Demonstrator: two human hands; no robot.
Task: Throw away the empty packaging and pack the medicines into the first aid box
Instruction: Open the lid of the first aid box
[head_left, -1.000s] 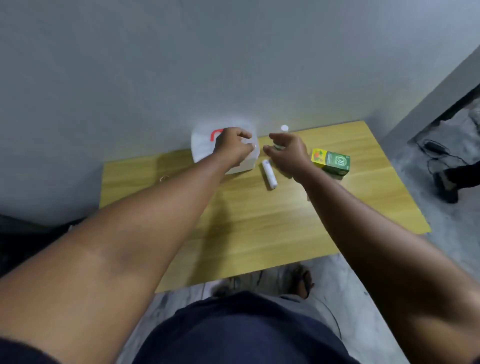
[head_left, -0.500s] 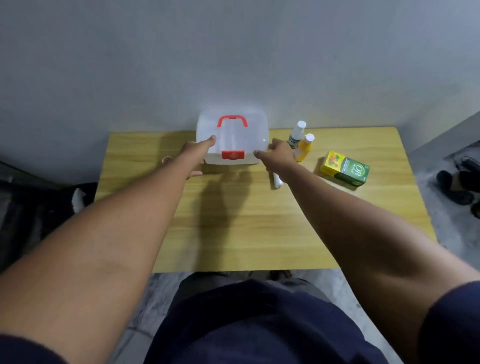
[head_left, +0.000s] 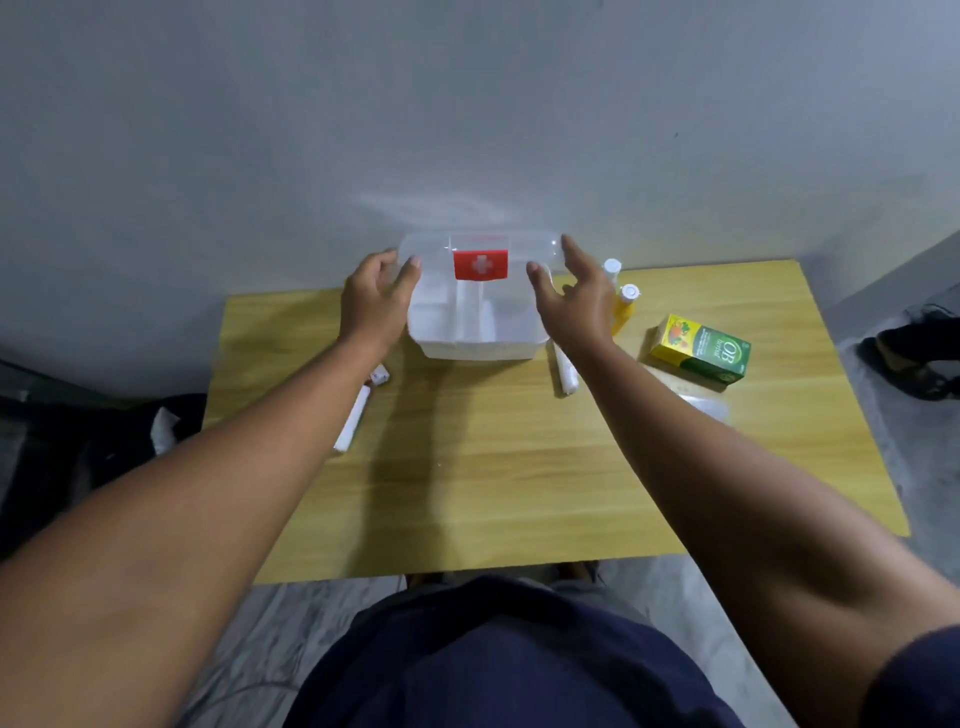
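Observation:
The translucent first aid box (head_left: 478, 345) stands at the table's far edge, open, with white dividers showing inside. Its lid (head_left: 480, 247) is swung up, red cross latch facing me. My left hand (head_left: 376, 299) grips the lid's left end and my right hand (head_left: 574, 299) grips its right end, thumbs in front. A white tube (head_left: 565, 371) lies right of the box. A white bottle (head_left: 612, 267), a yellow bottle (head_left: 625, 309) and a green-yellow carton (head_left: 698, 351) stand further right. A long white tube (head_left: 354, 418) lies to the left.
The wooden table (head_left: 493, 483) stands against a grey wall. A small white piece (head_left: 379, 375) lies by the long tube. Clear plastic packaging (head_left: 701, 402) lies in front of the carton. Dark shoes (head_left: 914, 358) rest on the floor at right.
The lid was shut with the red handle on top; it is now lifted upright, and both hands have moved from the box's sides to the lid's ends.

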